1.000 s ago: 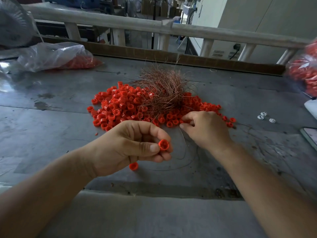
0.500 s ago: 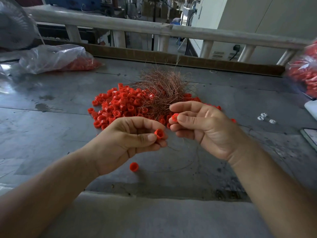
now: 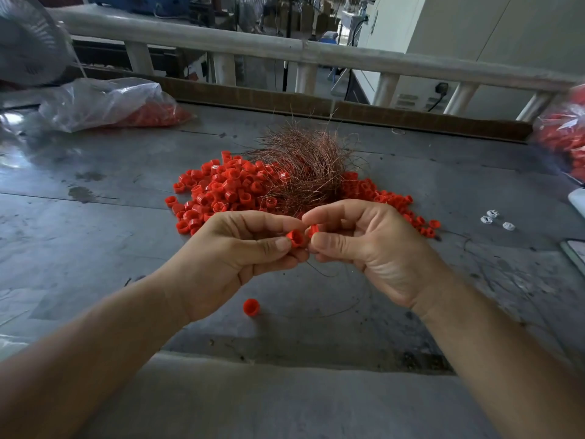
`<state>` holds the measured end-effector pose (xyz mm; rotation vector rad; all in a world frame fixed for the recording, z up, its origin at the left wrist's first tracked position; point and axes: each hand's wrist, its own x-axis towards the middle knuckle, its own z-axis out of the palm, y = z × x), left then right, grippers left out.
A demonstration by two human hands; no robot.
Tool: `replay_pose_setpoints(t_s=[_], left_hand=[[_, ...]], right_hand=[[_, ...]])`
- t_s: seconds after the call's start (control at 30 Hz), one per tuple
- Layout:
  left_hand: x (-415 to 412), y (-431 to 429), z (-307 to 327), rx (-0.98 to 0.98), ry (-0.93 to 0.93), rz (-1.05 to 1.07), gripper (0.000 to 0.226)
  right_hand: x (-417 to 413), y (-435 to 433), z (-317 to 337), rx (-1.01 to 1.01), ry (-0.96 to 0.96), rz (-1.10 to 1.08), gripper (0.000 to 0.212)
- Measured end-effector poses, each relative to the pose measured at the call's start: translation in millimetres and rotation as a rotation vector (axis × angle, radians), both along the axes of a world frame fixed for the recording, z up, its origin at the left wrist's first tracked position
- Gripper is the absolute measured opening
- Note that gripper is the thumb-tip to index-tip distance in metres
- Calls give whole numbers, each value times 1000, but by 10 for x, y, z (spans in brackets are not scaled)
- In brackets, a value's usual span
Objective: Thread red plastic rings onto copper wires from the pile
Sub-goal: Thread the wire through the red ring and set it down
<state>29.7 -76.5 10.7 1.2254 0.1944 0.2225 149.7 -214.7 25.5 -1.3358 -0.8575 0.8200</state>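
A red ring (image 3: 296, 238) is being pinched between the thumb and forefinger of the left grip (image 3: 228, 261), with its open end turned toward the camera. A second red ring (image 3: 313, 230) is being pinched in the right grip (image 3: 367, 248), whose thumb and forefinger are being pressed together on it. The two rings are being held just beside each other above the table (image 3: 95, 236), the fingertips of both grips nearly touching. A thin wire (image 3: 319, 273) is hanging beneath the two grips; which grip it is being held by cannot be told. Just beyond the grips, the pile of red rings (image 3: 228, 188) is lying spread on the table, and the bundle of copper wires (image 3: 304, 166) is resting on it. A loose ring (image 3: 251, 307) is lying below the left grip, nearer the person. Three small white pieces (image 3: 495, 218) are lying well to the right of the right grip. A clear bag (image 3: 107, 104) holding more red rings is lying far to the left of the left grip.
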Motion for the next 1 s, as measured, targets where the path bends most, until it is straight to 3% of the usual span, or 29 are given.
replay_pose_setpoints(t_s=[0.77, 1.0], left_hand=[[-3, -10, 2, 70, 0, 22, 18], [-3, -3, 7, 63, 7, 24, 18]], right_hand=[[-50, 4, -6, 50, -227, -55, 18], [-49, 8, -14, 31, -178, -44, 24]])
